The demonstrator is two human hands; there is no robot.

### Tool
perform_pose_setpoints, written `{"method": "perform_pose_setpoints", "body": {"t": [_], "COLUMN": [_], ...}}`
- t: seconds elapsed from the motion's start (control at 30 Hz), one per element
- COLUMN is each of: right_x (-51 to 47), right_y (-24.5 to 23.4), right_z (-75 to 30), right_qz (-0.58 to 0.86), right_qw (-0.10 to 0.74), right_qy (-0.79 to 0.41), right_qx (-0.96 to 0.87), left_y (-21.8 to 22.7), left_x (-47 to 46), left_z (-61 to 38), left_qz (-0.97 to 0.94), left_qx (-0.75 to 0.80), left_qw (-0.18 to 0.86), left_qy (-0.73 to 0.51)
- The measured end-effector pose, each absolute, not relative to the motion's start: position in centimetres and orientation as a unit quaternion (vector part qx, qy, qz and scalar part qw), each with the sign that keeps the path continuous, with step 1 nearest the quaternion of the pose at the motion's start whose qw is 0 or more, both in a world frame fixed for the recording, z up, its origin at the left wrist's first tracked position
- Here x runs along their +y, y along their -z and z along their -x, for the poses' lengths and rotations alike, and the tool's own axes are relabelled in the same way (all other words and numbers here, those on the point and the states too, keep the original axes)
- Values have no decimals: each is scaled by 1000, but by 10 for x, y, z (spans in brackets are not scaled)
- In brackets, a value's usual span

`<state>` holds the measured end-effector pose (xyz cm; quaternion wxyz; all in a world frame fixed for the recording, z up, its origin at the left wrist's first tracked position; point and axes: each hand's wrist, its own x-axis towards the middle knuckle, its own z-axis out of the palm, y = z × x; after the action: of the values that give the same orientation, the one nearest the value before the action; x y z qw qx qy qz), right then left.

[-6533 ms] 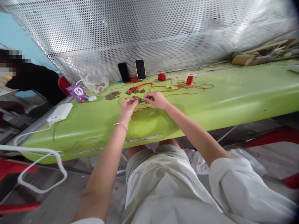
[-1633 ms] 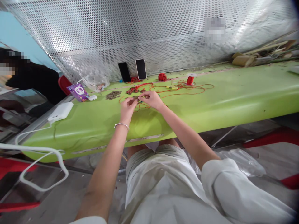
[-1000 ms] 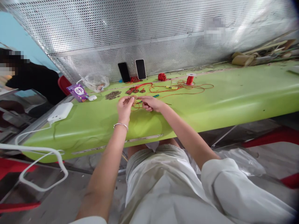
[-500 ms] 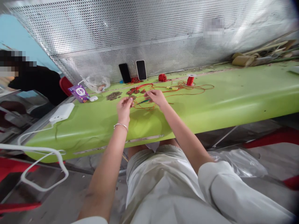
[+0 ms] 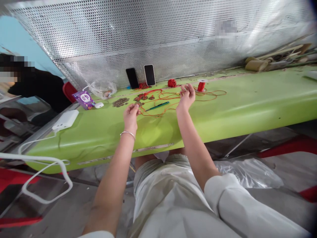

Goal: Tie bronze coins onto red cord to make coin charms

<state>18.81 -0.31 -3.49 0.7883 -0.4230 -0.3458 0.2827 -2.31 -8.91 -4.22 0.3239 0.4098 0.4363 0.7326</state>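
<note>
My left hand [image 5: 130, 112] pinches a small brown coin-like piece strung on red cord [image 5: 158, 114] above the green table [image 5: 235, 105]. Farther back and to the right, my right hand [image 5: 186, 95] is raised with its fingers pinched on the same red cord, pulling it out. A green pen-like tool [image 5: 157, 106] lies on the table between the two hands. More brown coins lie in a pile [image 5: 120, 101], and a further group [image 5: 143, 97] sits among red cord.
Two phones [image 5: 149, 74] lean on the perforated metal wall. A red spool [image 5: 201, 85], a red cord ball [image 5: 171, 82], a plastic bag [image 5: 102, 88], a purple box [image 5: 85, 99] and a white charger [image 5: 65, 119] sit on the table. Another person in black [image 5: 37, 84] is at the left.
My right hand let go of the green tool, which now lies on the table, and moved up and to the right drawing the red cord. The left hand has stayed put.
</note>
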Motion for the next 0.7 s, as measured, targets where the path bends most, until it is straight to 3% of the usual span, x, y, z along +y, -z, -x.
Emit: {"method": "perform_pose_setpoints", "body": {"t": [0.23,0.47,0.7], "right_x": [-11,-33,-48], "right_y": [34,28,26], "right_z": [-188,-155,-144], "right_qz": [474,251,206], "right_qw": [758,579,523], "right_qy": [-207,-366,-336], "right_qx": [-399,-684,-756], "left_y": [40,35,30], "left_x": [-90,-95,-100], "left_z": [24,20,16], "left_qz": [-387,-386,-396], "left_qx": [421,391,377], "left_qw": [357,408,444], "left_qy": [-739,-729,-710]}}
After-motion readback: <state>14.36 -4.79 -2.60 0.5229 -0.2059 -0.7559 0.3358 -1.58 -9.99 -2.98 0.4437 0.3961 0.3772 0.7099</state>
